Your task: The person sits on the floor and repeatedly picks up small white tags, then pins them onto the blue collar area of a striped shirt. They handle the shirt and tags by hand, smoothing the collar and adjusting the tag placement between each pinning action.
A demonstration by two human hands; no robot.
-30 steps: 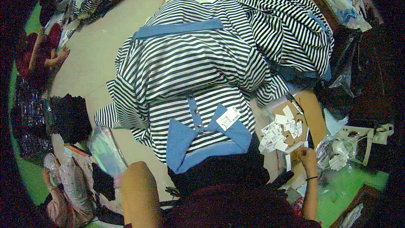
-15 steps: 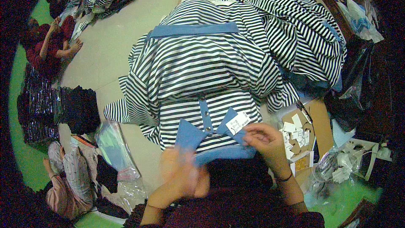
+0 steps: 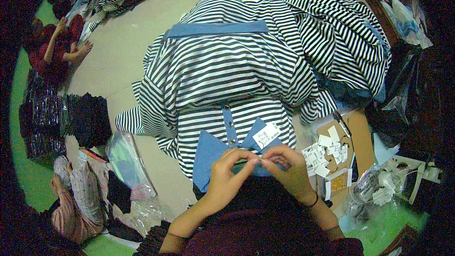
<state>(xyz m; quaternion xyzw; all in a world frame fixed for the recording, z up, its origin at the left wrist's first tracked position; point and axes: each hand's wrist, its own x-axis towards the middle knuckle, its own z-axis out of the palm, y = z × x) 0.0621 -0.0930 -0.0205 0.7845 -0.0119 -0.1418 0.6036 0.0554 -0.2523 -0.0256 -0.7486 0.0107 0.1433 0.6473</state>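
Observation:
A black-and-white striped polo shirt [image 3: 227,76] lies in front of me, with its blue collar [image 3: 207,154] and a blue button placket [image 3: 229,125] towards me. On the right collar wing rests a white printed tag [image 3: 267,135]. Over the collar, my left hand [image 3: 226,174] and my right hand [image 3: 290,170] meet fingertip to fingertip, both closed in a pinch. Between them shows a small, thin, shiny pin-like piece [image 3: 259,159], too small to make out fully. The fingers hide part of the collar.
More striped shirts [image 3: 336,38] are heaped at the right. Near my right hand lie loose white tags [image 3: 327,151] on cardboard and a small box of gold-coloured bits [image 3: 339,181]. Dark folded garments [image 3: 87,121] and plastic bags [image 3: 130,163] lie left. Other people [image 3: 57,47] sit along the left.
My left hand has moved up and right, and my right hand slightly left and down, so their fingertips now meet over the collar. The far foot has shifted slightly up.

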